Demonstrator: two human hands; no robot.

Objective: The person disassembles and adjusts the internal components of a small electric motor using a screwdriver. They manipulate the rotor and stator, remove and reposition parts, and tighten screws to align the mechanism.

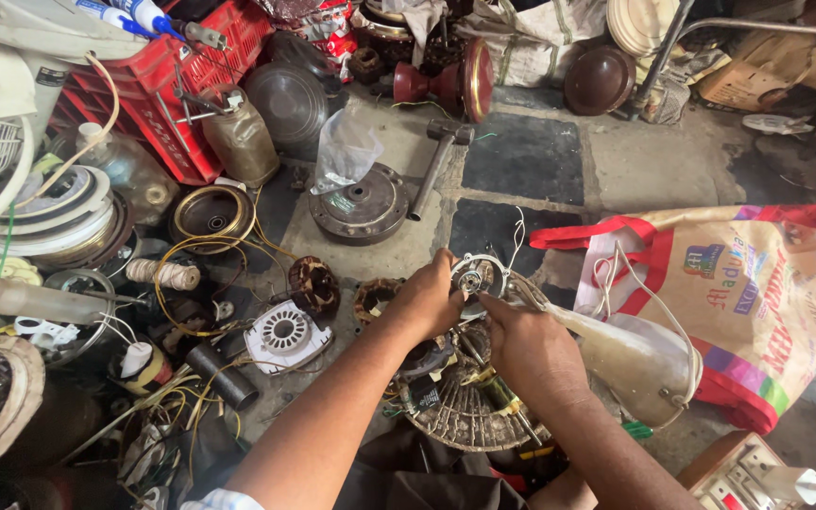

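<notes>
Two bare hands meet over a small fan motor (472,277) held just above a cluttered stone floor (531,151). The left hand (430,300) wraps the motor from the left side, fingers curled close together around its housing, thumb side up. The right hand (528,351) comes in from below and to the right, its fingers (495,304) drawn together to a point that touches the motor's round silver end plate; whether they pinch a small part there is hard to tell, since the tips hide it.

The motor's round face points up toward the camera and slightly away from the person, so its shaft axis runs roughly from the lap up toward the top of the view. A thin white wire (518,231) rises from it. A translucent fan blade (630,354) reaches out from the motor toward the lower right, long axis slanting down and to the right, with a white cord looped over it. Under the hands lies a dusty round wire grille (469,416).

Just right of the blade lies a printed cloth bag with red handles (757,283). To the left, on the floor, sit a white vented motor cover (285,335), copper-wound coils (314,283), a spool of pale twine (164,274) and a brass-coloured ring (212,215). Farther up stand a dark round motor housing (363,203), a hammer (438,162) and a red plastic crate (181,85).
</notes>
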